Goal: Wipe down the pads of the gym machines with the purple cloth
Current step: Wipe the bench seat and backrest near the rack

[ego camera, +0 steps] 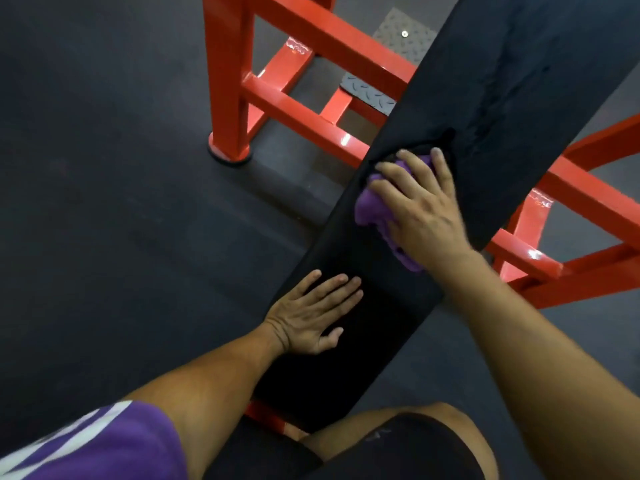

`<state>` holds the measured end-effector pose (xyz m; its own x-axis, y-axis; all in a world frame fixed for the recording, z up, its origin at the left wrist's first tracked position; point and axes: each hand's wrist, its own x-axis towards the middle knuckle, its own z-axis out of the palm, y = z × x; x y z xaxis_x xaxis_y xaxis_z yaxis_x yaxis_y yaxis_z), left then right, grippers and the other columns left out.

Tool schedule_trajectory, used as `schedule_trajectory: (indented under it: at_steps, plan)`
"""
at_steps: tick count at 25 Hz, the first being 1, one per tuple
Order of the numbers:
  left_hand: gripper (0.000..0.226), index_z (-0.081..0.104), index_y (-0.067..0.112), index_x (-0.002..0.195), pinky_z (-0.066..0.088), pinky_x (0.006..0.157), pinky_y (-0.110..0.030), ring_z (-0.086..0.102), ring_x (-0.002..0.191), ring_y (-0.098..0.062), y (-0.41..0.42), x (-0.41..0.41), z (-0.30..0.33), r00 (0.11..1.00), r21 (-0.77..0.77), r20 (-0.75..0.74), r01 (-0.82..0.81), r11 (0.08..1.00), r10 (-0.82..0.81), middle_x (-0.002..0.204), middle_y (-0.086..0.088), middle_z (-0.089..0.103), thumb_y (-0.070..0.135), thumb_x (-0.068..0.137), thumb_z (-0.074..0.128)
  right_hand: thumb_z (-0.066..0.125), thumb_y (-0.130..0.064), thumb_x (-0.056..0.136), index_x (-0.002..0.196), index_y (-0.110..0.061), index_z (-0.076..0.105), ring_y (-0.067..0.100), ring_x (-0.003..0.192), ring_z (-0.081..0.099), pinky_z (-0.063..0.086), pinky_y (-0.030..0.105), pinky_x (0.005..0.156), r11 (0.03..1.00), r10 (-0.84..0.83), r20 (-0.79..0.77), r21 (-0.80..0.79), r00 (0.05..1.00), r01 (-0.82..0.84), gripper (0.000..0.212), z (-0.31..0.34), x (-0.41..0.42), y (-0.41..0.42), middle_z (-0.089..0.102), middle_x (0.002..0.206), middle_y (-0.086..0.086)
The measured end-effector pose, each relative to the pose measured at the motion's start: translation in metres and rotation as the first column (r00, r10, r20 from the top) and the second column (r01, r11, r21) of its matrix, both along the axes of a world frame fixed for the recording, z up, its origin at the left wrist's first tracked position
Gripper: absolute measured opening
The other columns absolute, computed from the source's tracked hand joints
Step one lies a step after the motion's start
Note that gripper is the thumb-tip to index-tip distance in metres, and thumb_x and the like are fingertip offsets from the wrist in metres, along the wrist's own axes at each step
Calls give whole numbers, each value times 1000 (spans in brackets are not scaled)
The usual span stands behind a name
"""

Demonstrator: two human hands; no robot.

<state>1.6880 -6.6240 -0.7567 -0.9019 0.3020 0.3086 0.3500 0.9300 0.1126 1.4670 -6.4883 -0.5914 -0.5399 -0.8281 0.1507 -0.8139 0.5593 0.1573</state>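
Dark rubber flooring (pixel 104 168) fills the left and lower field, matte and speckled.

Item: red steel frame (pixel 239 81), square tubing, glossy. One upright post stands on a round black foot on the floor at upper centre; horizontal rails run from it toward the right, passing beneath the bench. Further red rails show at right, under the pad's far edge.

Item: long black bench pad (pixel 502 81), running diagonally from lower centre to upper right, resting on the frame. Surface dull, with faint streaks near the upper end.

Item: grey tread plates (pixel 403 38), two, diamond-pattern, seen between the rails at top centre; the upper one carries a single bolt head.

Item: person's limbs, both forearms bare, a purple sleeve (pixel 114 441) with white marking at lower left, a bare knee and black shorts at bottom centre.

Item: right hand (pixel 419 206), fingers spread and straight, pressing down on the cloth at the pad's middle.

Item: left hand (pixel 311 315), flat, fingers extended together, palm resting on the pad nearer the person, holding nothing.

Item: purple cloth (pixel 372 209), bunched, lying on the pad under the right palm, its folds showing at the hand's left side.
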Motion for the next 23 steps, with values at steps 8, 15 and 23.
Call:
schedule_trajectory:
  at_steps: [8, 15, 23]
  plan:
    - [88, 25, 19, 164, 11, 128, -47, 19, 158, -19, 0, 3, 0, 1000, 15, 9, 3, 1000, -3, 172, -2, 20, 50, 87, 55, 54, -24, 81, 126, -25, 62, 26, 129, 50, 19, 45, 122, 863, 395, 294, 207, 871, -461, 46, -6, 27, -58, 60, 132, -3]
    - [87, 30, 19, 163, 20, 125, -49, 21, 158, -20, -4, 4, 1, 995, 32, 95, 33, 999, -36, 171, -2, 22, 49, 85, 56, 58, -20, 76, 135, -21, 55, 34, 138, 45, 23, 55, 120, 949, 272, 60, 146, 960, -278, 60, 56, -15, 7, 55, 143, 3]
    - [64, 52, 19, 151, 20, 127, -48, 39, 150, -22, 26, -99, 88, 991, 206, -30, -119, 971, 128, 162, -4, 42, 36, 90, 61, 77, -8, 76, 145, -16, 50, 35, 142, 38, 26, 62, 116, 919, -324, -40, -251, 945, 304, 75, 51, -16, 32, 45, 150, 5]
